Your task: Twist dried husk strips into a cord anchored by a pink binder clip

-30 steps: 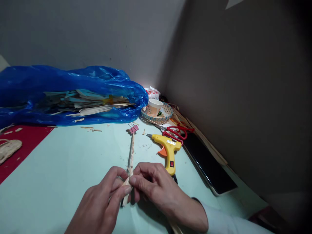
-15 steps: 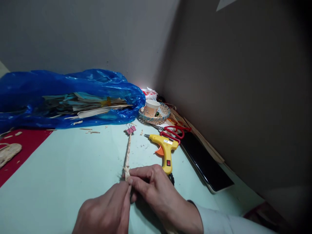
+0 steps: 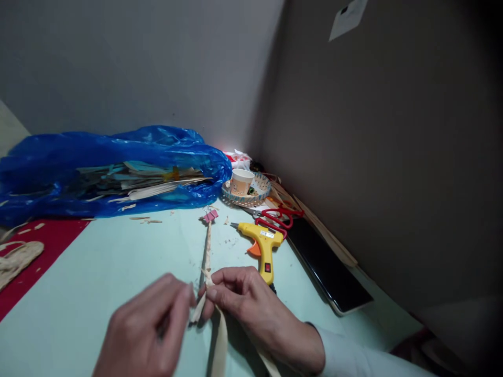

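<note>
A narrow braid of pale straw-like strips [image 3: 208,251] runs toward me from a pink binder clip [image 3: 210,215]. My right hand [image 3: 251,309] pinches its near end between thumb and fingers. Loose flat strips [image 3: 220,345] hang from that end toward me, and one short strip end [image 3: 198,310] pokes out on the left. My left hand [image 3: 147,330], somewhat blurred, is just left of the braid with its fingers curled closed; whether anything is inside them is hidden. Right of the braid lies a yellow glue gun [image 3: 266,246] with an orange trigger.
Behind is a blue plastic bag [image 3: 157,144] with a bundle of strips [image 3: 157,180]. A shallow woven basket [image 3: 261,188] holds a paper cup [image 3: 241,181]. Red-handled scissors [image 3: 281,215] and a black-screened device [image 3: 326,267] lie right. A woven piece [image 3: 23,259] sits far left.
My left hand has moved left, away from the braid's near end, uncovering the loose strips. My right hand keeps its pinch. The whole view has shifted slightly.
</note>
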Demonstrator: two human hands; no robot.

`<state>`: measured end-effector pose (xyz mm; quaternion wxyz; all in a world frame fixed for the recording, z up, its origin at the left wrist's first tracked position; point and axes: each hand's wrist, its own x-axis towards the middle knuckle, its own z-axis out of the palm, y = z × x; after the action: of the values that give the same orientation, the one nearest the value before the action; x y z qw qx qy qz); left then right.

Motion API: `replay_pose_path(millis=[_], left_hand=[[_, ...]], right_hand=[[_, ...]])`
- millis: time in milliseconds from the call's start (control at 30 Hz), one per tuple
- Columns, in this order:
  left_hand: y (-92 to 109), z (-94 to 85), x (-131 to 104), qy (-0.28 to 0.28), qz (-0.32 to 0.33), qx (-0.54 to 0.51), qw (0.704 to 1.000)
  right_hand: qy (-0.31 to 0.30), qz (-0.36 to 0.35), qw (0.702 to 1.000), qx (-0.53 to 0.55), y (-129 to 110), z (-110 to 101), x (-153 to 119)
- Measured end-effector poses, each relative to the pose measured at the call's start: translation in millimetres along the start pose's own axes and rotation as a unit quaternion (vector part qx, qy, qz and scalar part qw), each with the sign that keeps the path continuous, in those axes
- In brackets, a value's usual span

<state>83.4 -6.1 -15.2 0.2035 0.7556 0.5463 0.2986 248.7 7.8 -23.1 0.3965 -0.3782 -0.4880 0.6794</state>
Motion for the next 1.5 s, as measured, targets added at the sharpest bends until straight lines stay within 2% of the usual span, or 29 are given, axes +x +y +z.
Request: replay_pose_path(millis=[33,100,167,233,300,367,567,700,800,900,967,1033,1100,1167,1300,1400,1500], left_hand=[[1,-4.9,8,-0.005,-0.061,-0.052,0.997],[0,-9.0,20,-0.08,-0.131,-0.172,0.973],[-3,-5.9,28,-0.174,-0.148,-0.275,0.934],[-7,0.4,30,-0.235,-0.156,-0.339,0.898],[-9,5.2,29,-0.256,-0.173,-0.366,0.878],[-9,6.2,29,-0.27,-0.186,-0.363,0.872],[0,-0.1,29,-0.236,-0.176,-0.277,0.915],[-2,2.5,20,-0.207,-0.194,-0.238,0.929],[-5,6.6,15,-0.2,-0.195,-0.236,0.931],[-2,10.8,13,-0.212,-0.22,-0.247,0.92],[1,13.8,12,-0.218,-0.238,-0.259,0.91],[1,16.9,11,-0.208,-0.239,-0.274,0.908],[-2,19.7,9,-0.192,-0.235,-0.29,0.908],[-5,21.2,8,-0.187,-0.231,-0.306,0.905],[-5,18.2,6,-0.182,-0.25,-0.37,0.876],[-1,12.6,6,-0.177,-0.272,-0.393,0.86],[-1,8.6,6,-0.193,-0.266,-0.399,0.856]], right_hand=[[-0.002,-0.005,1.0,-0.011,-1,0,-1],[-0.002,-0.018,0.999,-0.044,-2,-1,-3],[-0.016,-0.037,0.997,-0.072,-1,-1,-4],[-0.023,-0.056,0.994,-0.086,2,-2,-5],[-0.011,-0.058,0.992,-0.11,4,-2,-6],[0.008,-0.05,0.986,-0.156,5,-3,-7],[-0.02,-0.037,0.944,-0.326,-6,-7,-15],[0.01,-0.013,0.89,-0.455,-14,-6,-21],[0.03,-0.034,0.87,-0.492,-17,-4,-24],[0.041,-0.09,0.852,-0.514,-13,-1,-26],[0.048,-0.14,0.827,-0.543,-6,1,-25],[0.048,-0.213,0.786,-0.579,4,2,-24],[0.034,-0.287,0.733,-0.616,15,2,-22],[0.023,-0.332,0.686,-0.647,25,2,-20],[0.034,-0.407,0.625,-0.665,35,3,-15],[0.047,-0.467,0.596,-0.652,40,5,-11],[0.051,-0.474,0.591,-0.651,45,6,-9]])
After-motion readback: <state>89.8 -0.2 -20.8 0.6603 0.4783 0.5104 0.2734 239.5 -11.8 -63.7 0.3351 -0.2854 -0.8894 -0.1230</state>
